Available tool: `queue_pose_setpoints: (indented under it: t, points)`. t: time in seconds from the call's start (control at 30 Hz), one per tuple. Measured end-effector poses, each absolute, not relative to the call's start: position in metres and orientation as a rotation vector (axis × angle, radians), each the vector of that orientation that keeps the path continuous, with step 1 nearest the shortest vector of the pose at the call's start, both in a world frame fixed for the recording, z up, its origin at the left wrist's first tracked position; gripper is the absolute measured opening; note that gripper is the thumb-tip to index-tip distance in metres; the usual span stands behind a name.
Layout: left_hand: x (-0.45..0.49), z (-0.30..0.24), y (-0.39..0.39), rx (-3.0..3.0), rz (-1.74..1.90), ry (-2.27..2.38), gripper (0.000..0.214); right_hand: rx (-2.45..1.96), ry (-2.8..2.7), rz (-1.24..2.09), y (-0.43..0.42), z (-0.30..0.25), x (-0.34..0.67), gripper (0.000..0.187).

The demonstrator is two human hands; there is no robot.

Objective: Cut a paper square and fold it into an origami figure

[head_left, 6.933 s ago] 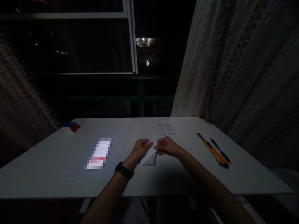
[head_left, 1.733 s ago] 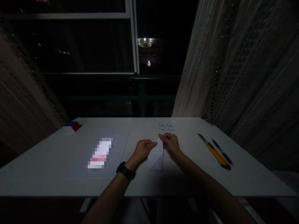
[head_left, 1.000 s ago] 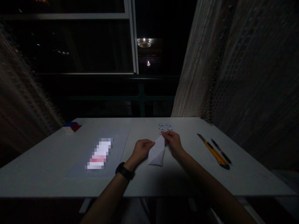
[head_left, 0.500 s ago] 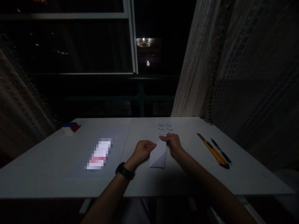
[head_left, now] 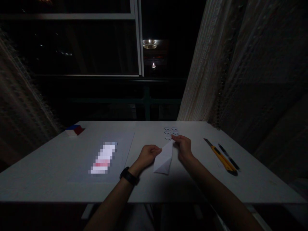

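A folded white paper with a pointed top and a diagonal crease hangs between my hands above the table. My left hand, with a dark watch on its wrist, pinches the paper's left edge between thumb and fingers. At the upper right tip, my right hand is closed on the paper with thumb and forefinger. Just beyond the hands lie several small paper pieces with dark marks, in two columns. The right hand partly covers the nearest ones.
On the white table, a blurred bright rectangle rests on a large pale sheet to the left. A coloured cube stands farther back. To the right lie a yellow utility knife and a dark pen. Curtains flank the window.
My right hand has shifted slightly right, drawing the paper's tip with it, so the paper leans more to the right. My left hand stays nearly in place.
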State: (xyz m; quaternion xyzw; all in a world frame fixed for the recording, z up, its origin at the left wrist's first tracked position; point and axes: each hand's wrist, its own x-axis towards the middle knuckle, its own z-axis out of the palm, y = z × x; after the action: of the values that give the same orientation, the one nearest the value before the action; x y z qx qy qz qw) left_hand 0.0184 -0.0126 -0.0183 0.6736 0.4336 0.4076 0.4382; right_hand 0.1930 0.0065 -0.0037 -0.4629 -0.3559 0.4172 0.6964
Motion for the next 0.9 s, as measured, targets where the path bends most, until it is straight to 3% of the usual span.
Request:
queue_pose_setpoints:
  t: [0.13,0.23,0.4,0.57,0.67,0.83,0.9]
  points:
    - [0.017,-0.020,-0.011,1.639,1.064,1.141,0.036,-1.067,-0.753,0.927,0.012,-0.004,0.202,0.020]
    - [0.017,-0.019,-0.008,1.587,1.166,1.185,0.036,-1.054,-0.856,1.164,0.009,-0.005,0.198,0.020]
    - [0.016,-0.017,-0.005,1.519,1.280,1.199,0.034,-0.989,-1.108,1.490,-0.002,-0.007,0.184,0.043]
    - [0.015,-0.018,-0.004,1.555,1.308,1.192,0.029,-0.910,-1.184,1.539,-0.003,-0.010,0.182,0.052]
    - [0.016,-0.019,-0.006,1.613,1.302,1.196,0.032,-0.925,-1.189,1.496,-0.001,-0.012,0.182,0.046]
    - [0.022,-0.019,-0.015,1.787,1.304,1.193,0.059,-1.011,-1.186,1.368,0.001,-0.013,0.180,0.023]
    - [0.022,-0.018,-0.016,1.859,1.300,1.200,0.057,-1.024,-1.233,1.341,0.002,-0.013,0.180,0.018]
